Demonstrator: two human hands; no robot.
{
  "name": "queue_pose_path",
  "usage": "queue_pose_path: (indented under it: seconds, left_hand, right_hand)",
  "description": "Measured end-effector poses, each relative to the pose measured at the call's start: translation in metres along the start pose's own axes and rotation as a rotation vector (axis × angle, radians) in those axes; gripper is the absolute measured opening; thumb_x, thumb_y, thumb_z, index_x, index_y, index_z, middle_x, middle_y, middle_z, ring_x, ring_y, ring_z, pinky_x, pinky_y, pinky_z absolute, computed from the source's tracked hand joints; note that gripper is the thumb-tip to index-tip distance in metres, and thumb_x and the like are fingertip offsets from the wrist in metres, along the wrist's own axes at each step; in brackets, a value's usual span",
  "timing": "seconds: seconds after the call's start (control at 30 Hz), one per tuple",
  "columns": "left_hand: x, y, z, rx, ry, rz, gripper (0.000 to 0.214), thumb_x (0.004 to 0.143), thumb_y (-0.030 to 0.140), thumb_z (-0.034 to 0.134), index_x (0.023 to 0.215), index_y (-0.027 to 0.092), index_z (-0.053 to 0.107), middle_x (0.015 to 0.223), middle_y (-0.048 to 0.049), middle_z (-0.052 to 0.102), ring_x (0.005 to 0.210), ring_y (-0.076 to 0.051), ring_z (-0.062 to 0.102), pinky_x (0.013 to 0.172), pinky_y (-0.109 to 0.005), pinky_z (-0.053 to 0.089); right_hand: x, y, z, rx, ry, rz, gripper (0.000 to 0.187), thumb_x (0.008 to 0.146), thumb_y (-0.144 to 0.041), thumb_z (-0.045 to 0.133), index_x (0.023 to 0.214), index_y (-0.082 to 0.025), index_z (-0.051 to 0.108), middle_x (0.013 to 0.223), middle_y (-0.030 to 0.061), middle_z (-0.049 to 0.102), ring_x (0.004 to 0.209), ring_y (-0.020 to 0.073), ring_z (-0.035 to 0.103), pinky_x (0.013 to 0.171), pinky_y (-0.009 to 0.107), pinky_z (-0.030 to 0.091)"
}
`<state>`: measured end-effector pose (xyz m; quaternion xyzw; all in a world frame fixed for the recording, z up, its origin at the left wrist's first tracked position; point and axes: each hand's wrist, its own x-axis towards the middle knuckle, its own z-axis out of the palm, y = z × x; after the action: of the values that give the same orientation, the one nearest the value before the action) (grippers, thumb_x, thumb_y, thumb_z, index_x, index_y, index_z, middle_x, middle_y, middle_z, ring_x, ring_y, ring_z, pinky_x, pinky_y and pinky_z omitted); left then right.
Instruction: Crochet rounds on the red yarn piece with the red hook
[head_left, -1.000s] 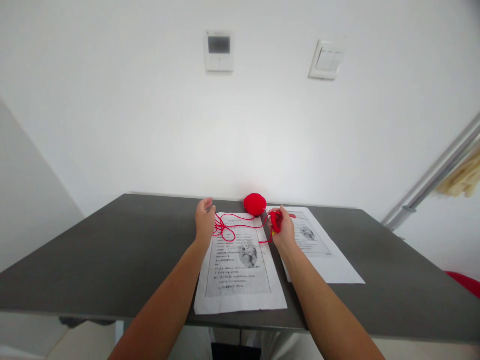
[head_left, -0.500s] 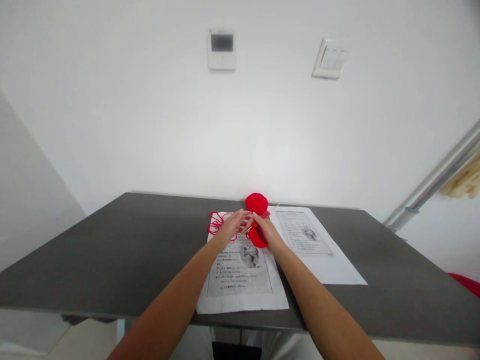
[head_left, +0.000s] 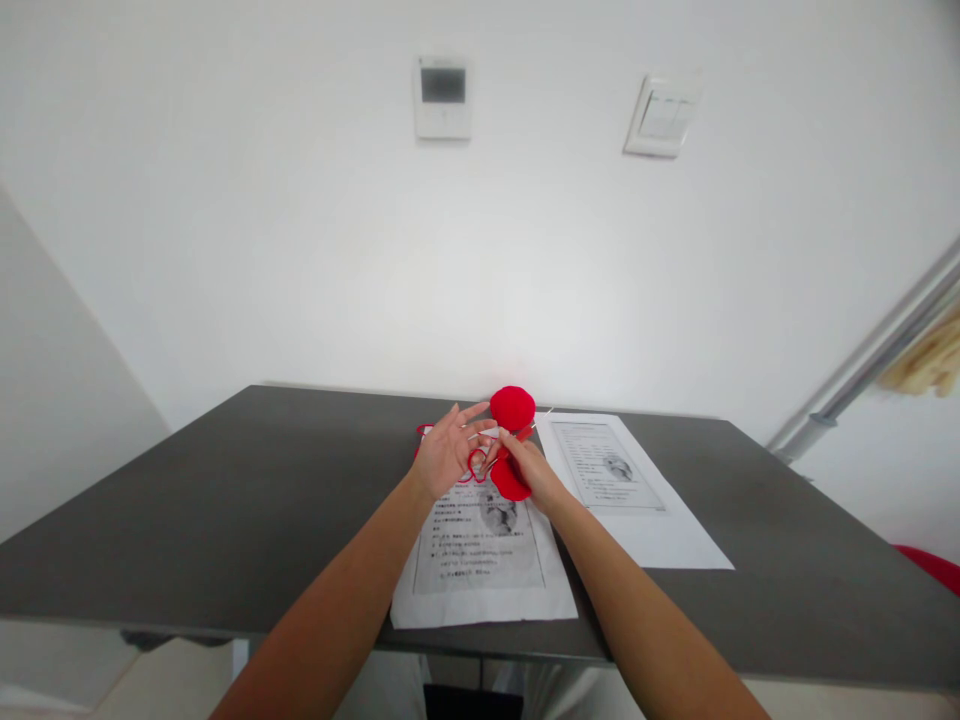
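My left hand (head_left: 444, 455) is turned palm up with its fingers spread, just left of the knitting and gripping nothing. My right hand (head_left: 529, 466) is closed around a red knitted piece (head_left: 510, 480) and thin light sticks that look like knitting needles (head_left: 549, 411); one tip pokes out past the fingers at the back. A loop of red yarn (head_left: 474, 463) hangs between the two hands. Behind them, a ball of red yarn (head_left: 513, 408) rests near the wall. The stitches and how the needles sit in the piece are too small to make out.
A printed sheet (head_left: 480, 585) lies under my hands, with a second printed sheet (head_left: 675, 535) to its right. Both are on a dark grey table (head_left: 225, 500) against a white wall. A pale pipe (head_left: 814, 425) slants at the right.
My left hand has opened out and turned palm up, its fingers spreading. My right hand and the knitted piece have shifted slightly left and toward me.
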<state>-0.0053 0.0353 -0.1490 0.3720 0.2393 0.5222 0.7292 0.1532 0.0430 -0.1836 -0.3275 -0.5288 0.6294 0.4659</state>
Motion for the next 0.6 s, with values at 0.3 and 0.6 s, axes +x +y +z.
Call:
queue_pose_path:
  seconds: [0.3, 0.6]
  left_hand:
    - [0.003, -0.005, -0.001, 0.024, 0.018, 0.131, 0.038, 0.088, 0.035, 0.053, 0.119, 0.016, 0.062, 0.112, -0.0133, 0.072, 0.107, -0.024, 0.066, 0.100, -0.041, 0.046]
    - [0.007, -0.020, -0.001, 0.245, 0.000, 0.096, 0.051, 0.075, 0.049, 0.073, 0.113, 0.015, 0.067, 0.099, -0.0124, 0.074, 0.090, -0.025, 0.069, 0.079, -0.035, 0.049]
  right_hand:
    - [-0.004, -0.004, 0.003, -0.006, -0.021, 0.048, 0.055, 0.072, -0.071, 0.066, 0.054, -0.019, 0.066, 0.050, 0.0032, 0.065, 0.046, 0.0147, 0.057, 0.050, 0.027, 0.045]
    - [-0.004, -0.015, 0.005, 0.137, 0.067, -0.006, 0.054, 0.070, -0.069, 0.068, 0.053, -0.018, 0.064, 0.046, 0.0017, 0.062, 0.043, 0.0115, 0.053, 0.046, 0.023, 0.042]
